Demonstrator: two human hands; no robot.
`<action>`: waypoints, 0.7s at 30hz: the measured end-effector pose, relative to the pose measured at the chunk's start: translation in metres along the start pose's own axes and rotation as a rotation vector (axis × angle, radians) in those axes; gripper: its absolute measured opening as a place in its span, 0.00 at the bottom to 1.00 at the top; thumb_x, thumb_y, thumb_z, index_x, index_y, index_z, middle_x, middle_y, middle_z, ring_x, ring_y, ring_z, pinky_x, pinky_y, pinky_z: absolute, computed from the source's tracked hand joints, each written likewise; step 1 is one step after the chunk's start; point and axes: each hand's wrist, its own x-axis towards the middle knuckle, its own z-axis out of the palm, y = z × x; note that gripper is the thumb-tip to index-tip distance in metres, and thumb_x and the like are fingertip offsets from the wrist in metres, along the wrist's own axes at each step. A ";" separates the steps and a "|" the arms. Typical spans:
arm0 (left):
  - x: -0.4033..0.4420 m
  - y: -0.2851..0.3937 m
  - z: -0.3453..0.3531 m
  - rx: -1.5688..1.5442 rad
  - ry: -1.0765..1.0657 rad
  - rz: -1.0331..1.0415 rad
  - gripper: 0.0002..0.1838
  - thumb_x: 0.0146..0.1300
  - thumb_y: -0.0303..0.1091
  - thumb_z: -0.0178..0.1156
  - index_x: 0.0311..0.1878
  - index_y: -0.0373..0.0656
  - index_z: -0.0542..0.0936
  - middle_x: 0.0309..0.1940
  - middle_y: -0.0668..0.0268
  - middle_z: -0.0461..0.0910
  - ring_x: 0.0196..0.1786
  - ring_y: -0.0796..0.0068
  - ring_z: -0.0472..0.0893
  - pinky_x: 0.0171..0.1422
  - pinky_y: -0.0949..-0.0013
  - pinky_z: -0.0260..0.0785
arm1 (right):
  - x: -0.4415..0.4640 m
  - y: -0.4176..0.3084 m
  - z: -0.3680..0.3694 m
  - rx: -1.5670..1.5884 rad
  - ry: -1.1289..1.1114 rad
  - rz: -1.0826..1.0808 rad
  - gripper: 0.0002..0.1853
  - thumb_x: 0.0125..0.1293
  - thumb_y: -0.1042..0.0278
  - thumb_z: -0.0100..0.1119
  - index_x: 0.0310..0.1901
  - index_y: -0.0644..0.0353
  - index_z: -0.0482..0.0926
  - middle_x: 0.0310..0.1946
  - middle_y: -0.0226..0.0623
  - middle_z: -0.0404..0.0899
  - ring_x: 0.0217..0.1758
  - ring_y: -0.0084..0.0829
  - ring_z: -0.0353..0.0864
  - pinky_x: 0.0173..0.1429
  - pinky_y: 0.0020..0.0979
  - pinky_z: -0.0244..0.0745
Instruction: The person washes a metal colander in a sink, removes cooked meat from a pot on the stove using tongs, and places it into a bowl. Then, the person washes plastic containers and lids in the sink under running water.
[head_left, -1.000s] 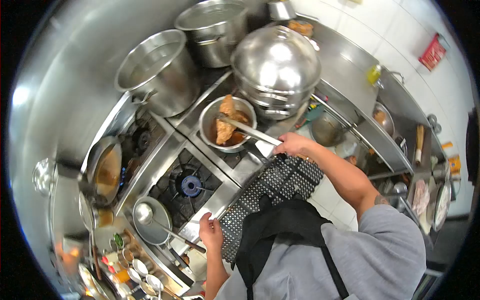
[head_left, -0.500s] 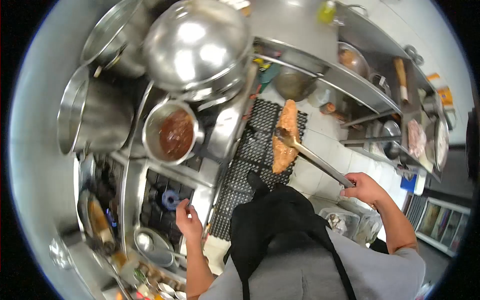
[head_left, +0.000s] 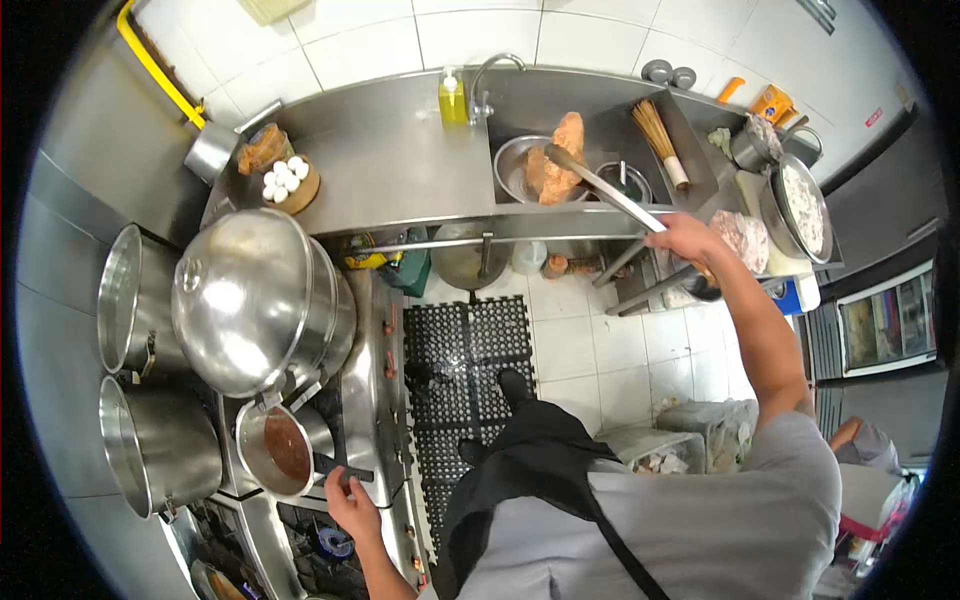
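My right hand [head_left: 690, 245] is wrapped around the handle of a long metal utensil [head_left: 622, 202], arm stretched forward. At its far end hangs a large orange-coated piece of meat [head_left: 556, 170], which shows in front of a metal bowl [head_left: 515, 172] in the sink; I cannot tell whether they touch. My left hand [head_left: 352, 508], fingers loosely bent and apart, holds nothing. It is beside a dark bar [head_left: 350, 472] at the stove's edge, near a metal pot of reddish-brown sauce [head_left: 288, 447]; contact with the bar is unclear.
A large domed steamer [head_left: 250, 300] and tall pots [head_left: 165, 445] stand at left. A lit burner [head_left: 333, 541] is near my left forearm. The counter [head_left: 390, 150] bears a bowl of eggs [head_left: 292, 185] and a soap bottle [head_left: 453, 100]. A black rubber mat [head_left: 465, 330] covers the floor.
My view has turned toward the sink and counter. The meat on the utensil has moved from above the floor mat to in front of the sink. My left hand remains near the stove.
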 end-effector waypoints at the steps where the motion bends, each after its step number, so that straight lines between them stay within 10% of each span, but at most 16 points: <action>1: 0.000 0.010 0.003 -0.006 0.013 -0.069 0.14 0.63 0.26 0.57 0.52 0.35 0.76 0.46 0.54 0.79 0.40 0.61 0.80 0.40 0.65 0.72 | 0.047 0.019 -0.003 -0.110 0.046 -0.119 0.24 0.51 0.54 0.68 0.42 0.69 0.82 0.25 0.42 0.79 0.24 0.35 0.78 0.32 0.37 0.73; 8: -0.012 0.052 0.030 0.066 0.052 -0.165 0.13 0.63 0.27 0.58 0.50 0.36 0.77 0.38 0.57 0.79 0.31 0.63 0.77 0.35 0.65 0.69 | 0.241 -0.004 0.035 -0.496 -0.082 -0.023 0.21 0.47 0.55 0.65 0.36 0.67 0.85 0.36 0.53 0.84 0.39 0.48 0.85 0.47 0.40 0.78; 13: -0.021 0.084 0.053 0.053 -0.003 -0.210 0.11 0.61 0.26 0.58 0.46 0.34 0.78 0.31 0.57 0.79 0.28 0.66 0.76 0.34 0.65 0.68 | 0.250 -0.041 0.045 -0.627 -0.083 0.058 0.21 0.55 0.63 0.58 0.49 0.63 0.83 0.55 0.45 0.81 0.55 0.42 0.82 0.57 0.41 0.78; 21: 0.070 0.179 0.157 -0.519 -0.404 -0.261 0.15 0.66 0.26 0.58 0.54 0.33 0.75 0.42 0.61 0.81 0.43 0.75 0.80 0.46 0.71 0.74 | 0.164 -0.017 -0.051 -0.483 0.096 0.078 0.22 0.52 0.59 0.62 0.46 0.66 0.83 0.50 0.52 0.82 0.53 0.45 0.82 0.55 0.41 0.78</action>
